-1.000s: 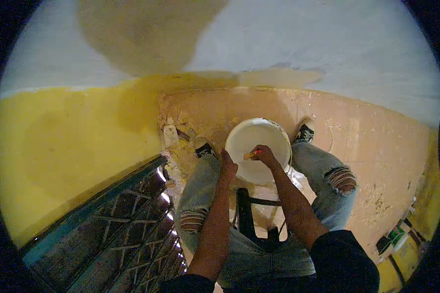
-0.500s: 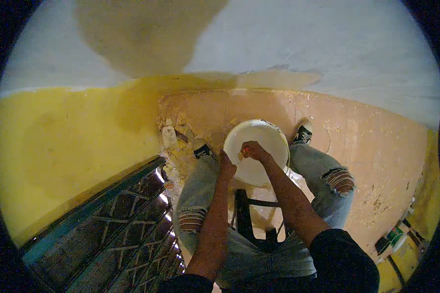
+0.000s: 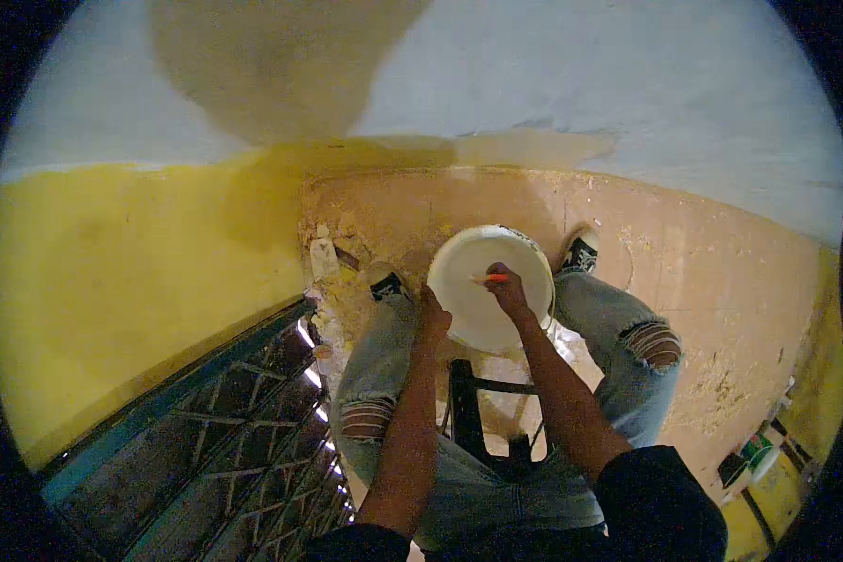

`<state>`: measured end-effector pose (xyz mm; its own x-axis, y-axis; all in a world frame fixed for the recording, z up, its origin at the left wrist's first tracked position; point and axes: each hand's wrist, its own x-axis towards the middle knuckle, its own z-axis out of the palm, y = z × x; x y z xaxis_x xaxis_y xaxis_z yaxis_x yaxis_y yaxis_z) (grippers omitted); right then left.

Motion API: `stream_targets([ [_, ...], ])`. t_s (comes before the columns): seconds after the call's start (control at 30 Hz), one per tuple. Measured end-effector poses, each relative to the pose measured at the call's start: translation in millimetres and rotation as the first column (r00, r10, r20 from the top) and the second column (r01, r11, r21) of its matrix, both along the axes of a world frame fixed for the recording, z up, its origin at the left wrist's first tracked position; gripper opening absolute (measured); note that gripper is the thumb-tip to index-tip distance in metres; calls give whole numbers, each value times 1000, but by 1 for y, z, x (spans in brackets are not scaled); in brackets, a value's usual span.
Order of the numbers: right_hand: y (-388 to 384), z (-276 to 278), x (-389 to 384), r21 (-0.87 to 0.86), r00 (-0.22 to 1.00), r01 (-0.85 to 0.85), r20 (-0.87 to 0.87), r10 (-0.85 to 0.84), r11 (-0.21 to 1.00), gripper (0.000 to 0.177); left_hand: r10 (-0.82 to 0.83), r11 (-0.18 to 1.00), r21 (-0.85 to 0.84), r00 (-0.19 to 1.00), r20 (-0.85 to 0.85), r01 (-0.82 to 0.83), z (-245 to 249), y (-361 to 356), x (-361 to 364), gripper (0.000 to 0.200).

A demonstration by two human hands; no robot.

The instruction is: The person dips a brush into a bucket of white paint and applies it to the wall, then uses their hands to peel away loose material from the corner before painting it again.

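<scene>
— Where was the orange-handled tool (image 3: 490, 278)?
— In the right hand (image 3: 510, 292), fingers closed around it, over the white bucket (image 3: 454, 253). Its long axis ran sideways, tip pointing left.
— And the left hand (image 3: 434, 319)?
— Clasped on the bucket's near rim.

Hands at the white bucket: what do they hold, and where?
The right hand holds a small orange-handled tool by its handle; the left hand clasps the white bucket by its near rim.

Smooth white plastic bucket (image 3: 459, 272), worn ripped denim jeans (image 3: 377, 367)
Matt painted wall (image 3: 112, 272), rough flaking floor (image 3: 721, 272), glossy metal grille (image 3: 225, 440)
</scene>
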<state>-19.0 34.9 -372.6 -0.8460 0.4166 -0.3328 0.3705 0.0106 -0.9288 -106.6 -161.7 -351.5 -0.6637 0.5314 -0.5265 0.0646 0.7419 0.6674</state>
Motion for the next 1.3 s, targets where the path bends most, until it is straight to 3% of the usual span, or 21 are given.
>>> stream_targets([
  [0.1, -17, -15, 17, -201, 952, 293, -29, -305, 935, 11, 20, 1000, -23, 991, 133, -17, 14, 9, -6, 85],
  [0.17, -31, -26, 24, -498, 816, 504, 8, -577, 706, 6, 217, 976, -56, 931, 293, -210, 15, 10, -5, 87],
  [0.2, -38, -30, 25, -499, 815, 507, 10, -580, 703, 6, 215, 977, -58, 932, 293, -207, -4, 5, 0, 87],
  [0.27, -52, -37, 24, -430, 715, 670, 152, -683, 605, 11, -6, 997, -80, 999, -47, 2, -59, -8, 10, 85],
  [0.37, -72, -49, 28, -434, 632, 712, 54, -773, 551, 10, 103, 995, -13, 977, 188, -102, 35, 15, -7, 83],
  [0.47, -75, -44, 19, -380, 530, 830, 309, -790, 409, 7, -64, 996, -64, 997, -49, 60, -143, -44, 36, 83],
  [0.5, -79, -55, 23, -380, 531, 830, 309, -789, 409, 7, -63, 996, -64, 997, -49, 60, -118, -39, 29, 83],
  [0.57, -88, -66, 28, -522, 530, 765, 180, -828, 376, 8, -22, 900, 390, 913, -408, 196, -85, -39, 22, 84],
  [0.6, -89, -67, 31, -520, 532, 765, 179, -827, 379, 8, -19, 900, 392, 914, -406, 193, -84, -34, 22, 84],
  [0.67, -94, -67, 30, -182, 680, 725, 339, -650, 664, 12, -28, 999, -31, 992, -126, 25, -88, -23, 24, 87],
  [0.7, -100, -63, 29, -181, 682, 724, 337, -649, 666, 12, -26, 999, -29, 992, -127, 23, -70, -15, 17, 87],
  [0.77, -111, -56, 29, -549, 562, 762, 297, -772, 343, 18, 64, 992, -117, 997, 54, -57, -13, 6, 1, 89],
  [0.8, -115, -70, 34, -548, 562, 762, 297, -772, 345, 18, 65, 992, -116, 996, 55, -58, -16, 4, 0, 89],
  [0.87, -121, -123, 49, -21, 784, 601, 214, -583, 799, 22, 135, 990, -62, 967, 218, -124, -32, 1, 0, 91],
  [1.0, -102, -130, 48, 29, 828, 439, 376, -417, 898, 21, 57, 996, -78, 997, 54, -52, -50, -6, 7, 90],
  [1.1, -85, -79, 32, -184, 859, 493, 259, -442, 850, 16, 91, 996, 11, 995, 42, -91, -59, -11, 13, 90],
  [1.17, -76, -56, 16, -568, 837, 532, 242, -490, 628, 15, 105, 995, -11, 989, 101, -104, -45, -10, 11, 90],
  [1.2, -70, -52, 8, -568, 837, 532, 241, -491, 628, 15, 104, 995, -10, 990, 100, -103, -47, -10, 11, 90],
  [1.23, -64, -48, 0, -57, 970, 229, 92, -223, 972, 17, 87, 994, -84, 988, 129, -76, -51, -9, 10, 90],
  [1.27, -59, -45, -5, 497, 986, -158, 131, 107, 853, 20, 71, 987, -157, 985, 159, -46, -55, -8, 9, 90],
  [1.3, -57, -35, -11, 498, 986, -157, 131, 105, 853, 20, 69, 987, -156, 985, 158, -45, -43, -4, 6, 90],
])
